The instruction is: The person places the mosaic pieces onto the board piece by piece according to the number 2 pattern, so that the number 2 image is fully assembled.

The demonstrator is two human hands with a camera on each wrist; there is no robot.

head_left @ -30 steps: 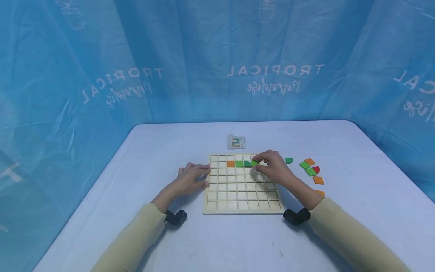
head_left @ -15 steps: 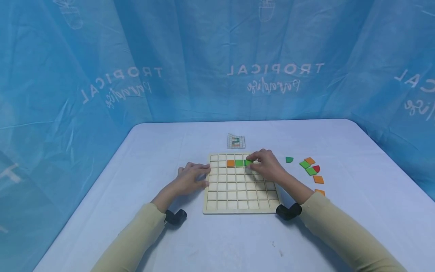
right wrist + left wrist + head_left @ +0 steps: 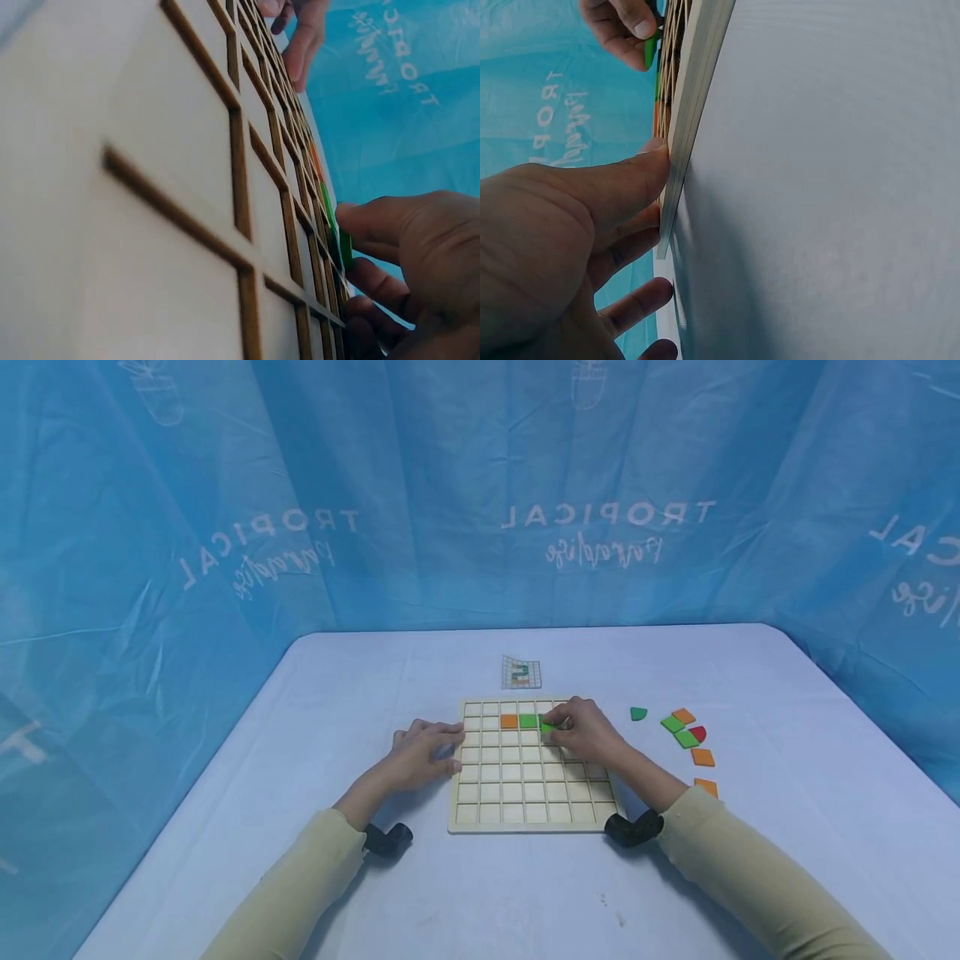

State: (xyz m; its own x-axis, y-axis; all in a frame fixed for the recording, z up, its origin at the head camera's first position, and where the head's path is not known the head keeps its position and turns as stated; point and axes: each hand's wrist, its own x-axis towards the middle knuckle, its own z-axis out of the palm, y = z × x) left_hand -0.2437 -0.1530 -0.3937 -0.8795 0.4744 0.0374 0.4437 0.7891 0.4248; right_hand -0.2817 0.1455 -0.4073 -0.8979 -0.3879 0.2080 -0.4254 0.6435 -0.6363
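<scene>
A pale wooden grid board (image 3: pixel 536 828) lies on the table. My right hand (image 3: pixel 588 735) pinches a light green tile (image 3: pixel 547 729) over the board's second row from the back; in the right wrist view the tile (image 3: pixel 346 250) stands between thumb and fingers, close to the grid. An orange tile (image 3: pixel 509 721) and a green tile (image 3: pixel 528 721) sit in neighbouring cells of that row. A darker green piece beside them is mostly hidden by my right fingers. At the board's left edge rests my left hand (image 3: pixel 420 758), its thumb (image 3: pixel 649 161) touching the side and its fingers loosely spread.
Behind the board lies a small gridded card (image 3: pixel 522 674) with a coloured pattern. To the right are a dark green rounded piece (image 3: pixel 638 714), a red rounded piece (image 3: pixel 698 733), and several loose tiles, among them an orange one (image 3: pixel 702 757) and a green one (image 3: pixel 686 739).
My right hand has shifted left along the row with the light green tile, then slightly toward me, now overlapping the darker green piece. My left hand has stayed at the board's edge.
</scene>
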